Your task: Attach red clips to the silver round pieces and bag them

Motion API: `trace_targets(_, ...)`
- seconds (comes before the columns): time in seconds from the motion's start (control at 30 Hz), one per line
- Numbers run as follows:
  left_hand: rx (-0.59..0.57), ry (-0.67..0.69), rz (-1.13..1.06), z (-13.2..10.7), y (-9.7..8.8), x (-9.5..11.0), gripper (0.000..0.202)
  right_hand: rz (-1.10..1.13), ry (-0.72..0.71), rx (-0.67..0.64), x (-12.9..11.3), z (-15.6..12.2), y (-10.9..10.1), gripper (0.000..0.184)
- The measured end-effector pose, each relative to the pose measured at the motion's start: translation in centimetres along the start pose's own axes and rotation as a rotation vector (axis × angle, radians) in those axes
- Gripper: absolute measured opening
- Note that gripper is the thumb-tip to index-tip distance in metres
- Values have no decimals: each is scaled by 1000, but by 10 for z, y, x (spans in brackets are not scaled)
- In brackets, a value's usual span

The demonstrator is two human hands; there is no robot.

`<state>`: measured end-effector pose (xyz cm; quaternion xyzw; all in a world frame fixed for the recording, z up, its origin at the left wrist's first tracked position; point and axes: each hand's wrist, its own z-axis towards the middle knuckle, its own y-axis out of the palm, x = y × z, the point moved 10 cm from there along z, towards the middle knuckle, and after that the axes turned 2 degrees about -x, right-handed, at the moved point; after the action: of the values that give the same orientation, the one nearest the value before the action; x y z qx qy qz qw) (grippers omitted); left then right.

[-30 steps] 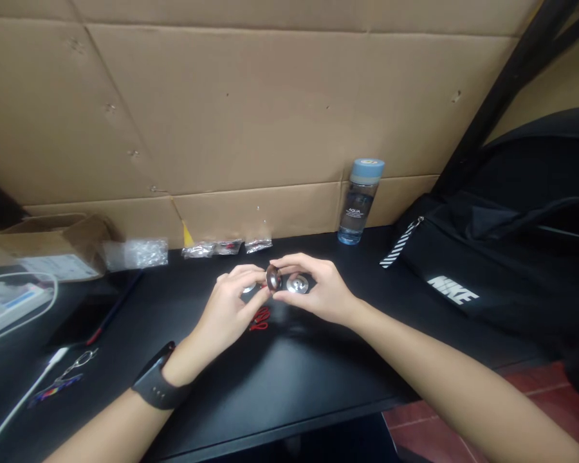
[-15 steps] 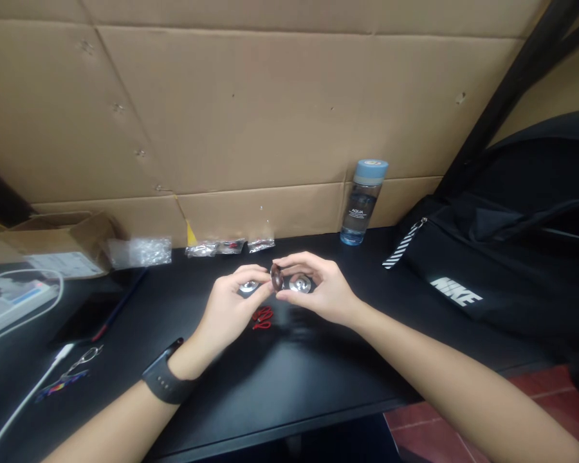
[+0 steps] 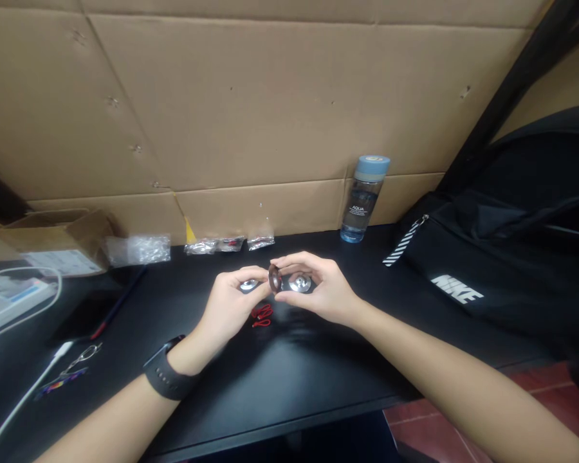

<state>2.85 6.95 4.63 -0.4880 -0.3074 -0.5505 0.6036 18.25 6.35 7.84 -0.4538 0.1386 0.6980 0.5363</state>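
Observation:
A small, dark brown round piece (image 3: 275,278), shaped like a shallow disc and seen nearly edge-on, is held up between my two hands. My left hand (image 3: 229,297) pinches its left side with thumb and fingers. On the other side, my right hand (image 3: 321,286) curls its thumb and fingertips against the rim. Behind the hands lie two shiny silver discs: one silver disc (image 3: 300,282) shows through the gap of my right hand, the other silver disc (image 3: 249,284) is partly covered by my left. Thin red cord loops (image 3: 262,315) rest on the table just below the hands.
Small clear plastic packets (image 3: 229,244) line the back by a cardboard wall (image 3: 251,103). A water bottle (image 3: 359,209) stands behind, right of the hands. A black bag (image 3: 487,257) fills the right side. Leftward are a cardboard box (image 3: 58,238), white cable (image 3: 26,399) and keyring (image 3: 77,363).
The brown piece has turned slightly and shifted a little left between my fingers. Both hands keep their grip, and the camera view has moved slightly.

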Motion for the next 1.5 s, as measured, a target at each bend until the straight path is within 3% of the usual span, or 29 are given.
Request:
trace_targets(0.37,115,265,359,-9,-6,29,8,0,-7,28,0,-2,1,52)
trace_targets(0.57,105,333,432,-13,-3,45,8,34,45,61,1,-2,0,46)
trace_targets(0.67,109,273,357,-12,-5,39,8,69,77,55,6,-2,1,48)
trace_targets(0.77,64,128,206,-8,-4,21,14,69,48,29,5,-1,2,53)
trace_targets(0.87,-3,21,75,-4,1,7,22,-28,-27,28,-3,-1,-1,52)
trace_targets(1.0,-30,-17,-101,1,2,-1,29,-210,-156,47,-20,-1,-3,45)
trace_targets(1.17,-166,-126,-311,-2,20,-10,41,-349,-275,38,-32,-2,-1,38)
trace_targets(1.33,-149,-141,-374,-3,21,-11,43,-362,-274,27,-32,0,-1,37)
trace_targets(1.5,-132,-103,-381,-2,17,-11,44,-416,-195,66,-22,2,-8,16)
